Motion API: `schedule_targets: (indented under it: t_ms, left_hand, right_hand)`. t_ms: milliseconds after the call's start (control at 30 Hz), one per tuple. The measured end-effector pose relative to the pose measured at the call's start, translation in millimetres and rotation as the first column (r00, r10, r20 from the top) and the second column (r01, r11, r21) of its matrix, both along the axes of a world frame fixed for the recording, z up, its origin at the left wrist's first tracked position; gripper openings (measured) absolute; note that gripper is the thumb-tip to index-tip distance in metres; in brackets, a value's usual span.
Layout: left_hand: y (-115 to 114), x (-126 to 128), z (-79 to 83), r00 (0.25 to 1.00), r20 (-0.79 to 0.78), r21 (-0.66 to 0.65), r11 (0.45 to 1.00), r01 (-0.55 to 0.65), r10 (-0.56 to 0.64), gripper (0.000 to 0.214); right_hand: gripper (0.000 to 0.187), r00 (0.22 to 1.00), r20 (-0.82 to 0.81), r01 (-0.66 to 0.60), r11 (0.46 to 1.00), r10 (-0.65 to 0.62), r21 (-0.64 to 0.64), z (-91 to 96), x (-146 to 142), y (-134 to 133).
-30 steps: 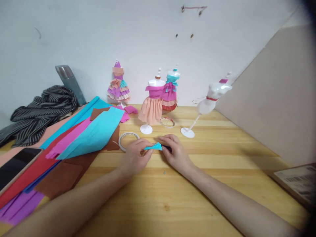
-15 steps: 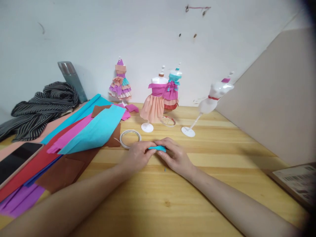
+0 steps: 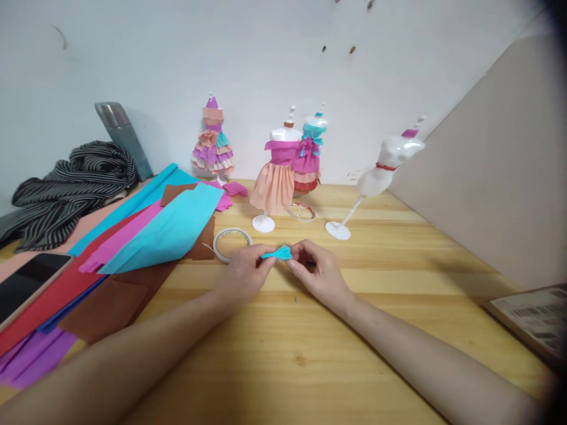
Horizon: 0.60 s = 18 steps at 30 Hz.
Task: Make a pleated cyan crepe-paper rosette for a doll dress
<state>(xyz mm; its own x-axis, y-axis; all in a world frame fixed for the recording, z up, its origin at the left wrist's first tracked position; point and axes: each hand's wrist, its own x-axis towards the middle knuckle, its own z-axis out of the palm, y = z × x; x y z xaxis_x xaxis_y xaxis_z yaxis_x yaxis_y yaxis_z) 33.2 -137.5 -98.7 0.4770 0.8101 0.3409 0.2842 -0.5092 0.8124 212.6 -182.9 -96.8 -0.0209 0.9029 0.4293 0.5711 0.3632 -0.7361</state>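
A small pleated piece of turquoise crepe paper [image 3: 282, 253] is held above the table, gathered at its left and fanned out at its right end. My left hand [image 3: 248, 265] is closed, pinching the gathered part between thumb and index finger. At the fanned edge, the thumb and index fingertip of my right hand [image 3: 321, 274] touch the paper, with the fingers curled. A roll of double-sided tape [image 3: 214, 247] lies just behind my left hand. Behind the hands stands a small mannequin [image 3: 264, 224] in a magenta and peach paper dress [image 3: 272, 188].
Other dress forms include a layered-dress one [image 3: 213, 147], a turquoise-topped one [image 3: 312, 153] and a leaning bare white one [image 3: 376, 180]. Colored crepe sheets [image 3: 163, 230], a phone [image 3: 29, 283], striped cloth [image 3: 75, 183] and a bottle [image 3: 126, 139] lie left. A cardboard box [image 3: 531, 319] sits right.
My right hand has moved slightly right toward the paper's end, and the turquoise piece now shows a fanned-out edge. The camera view has shifted slightly.
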Motion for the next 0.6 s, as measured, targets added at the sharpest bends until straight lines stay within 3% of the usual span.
schedule_targets:
  t_ms: [167, 600]
  left_hand:
    - [1.0, 0.7, -0.1, 1.000, 0.025, 0.008, 1.000, -0.008, 0.008, 0.020]
    - [-2.6, -1.5, 4.5, 0.996, -0.032, 0.112, 0.991, -0.075, 0.079, 0.021]
  right_hand:
    - [0.026, 0.998, 0.064, 0.021, 0.999, -0.023, 0.032, 1.0, -2.8, -0.6]
    - [0.023, 1.000, 0.020, -0.018, 0.998, 0.019, -0.055, 3.2, -2.9, 1.4]
